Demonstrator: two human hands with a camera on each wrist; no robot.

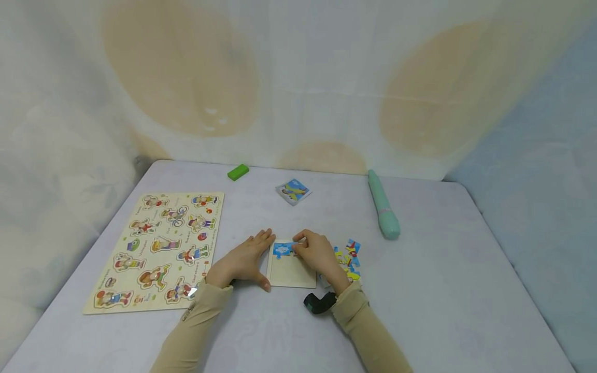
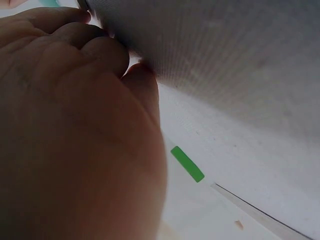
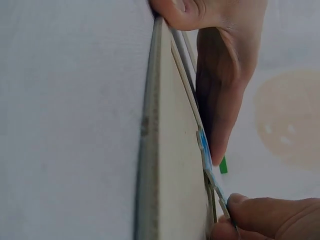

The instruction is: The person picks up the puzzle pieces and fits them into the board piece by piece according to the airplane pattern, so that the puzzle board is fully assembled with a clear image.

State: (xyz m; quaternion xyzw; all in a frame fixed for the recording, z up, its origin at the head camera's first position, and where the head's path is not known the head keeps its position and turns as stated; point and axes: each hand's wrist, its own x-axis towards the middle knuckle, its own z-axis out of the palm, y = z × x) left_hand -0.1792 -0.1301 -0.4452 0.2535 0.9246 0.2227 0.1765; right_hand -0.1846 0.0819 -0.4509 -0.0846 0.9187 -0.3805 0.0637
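Observation:
A small wooden puzzle tray (image 1: 293,274) lies flat in the middle of the table. Blue jigsaw pieces (image 1: 281,249) sit in its upper left corner. My left hand (image 1: 244,259) rests along the tray's left edge, fingers extended and thumb spread toward the near corner. At the tray's upper side, my right hand (image 1: 318,255) pinches a puzzle piece (image 3: 223,202) between thumb and fingers; in the right wrist view it is tilted beside the blue piece. Loose jigsaw pieces (image 1: 351,261), blue, yellow and red, lie right of the tray, partly hidden by the right forearm.
A large board with cartoon figures (image 1: 158,254) lies at the left. Toward the back are a green block (image 1: 238,172) and a small picture card (image 1: 294,191). A mint-green tapered object (image 1: 384,204) lies to the right. A black curved object (image 1: 319,303) is by the right wrist.

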